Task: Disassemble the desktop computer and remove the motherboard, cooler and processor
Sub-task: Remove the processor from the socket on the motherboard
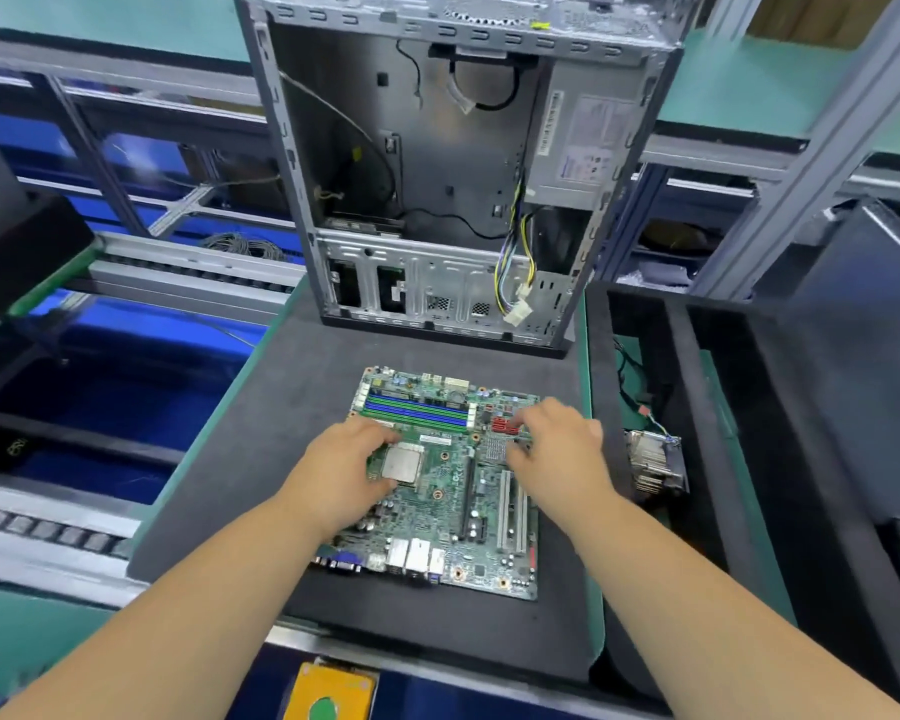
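The green motherboard (437, 511) lies flat on the dark foam mat (261, 449) in front of me. Its square silver processor (402, 464) sits in the socket on the left half. My left hand (344, 475) curls round the processor, fingers at its far edge and thumb at its near edge. My right hand (557, 449) rests on the board's right side with bent fingertips near the red connectors. The finned metal cooler (653, 462) lies off the board to the right. Behind the board the open computer case (458, 163) stands upright, its motherboard bay bare.
Loose yellow and black power cables (515, 283) hang inside the case at its lower right. A black foam tray (749, 433) runs along the right. A conveyor with blue bins (126, 356) is on the left. A yellow object (328, 691) sits at the near edge.
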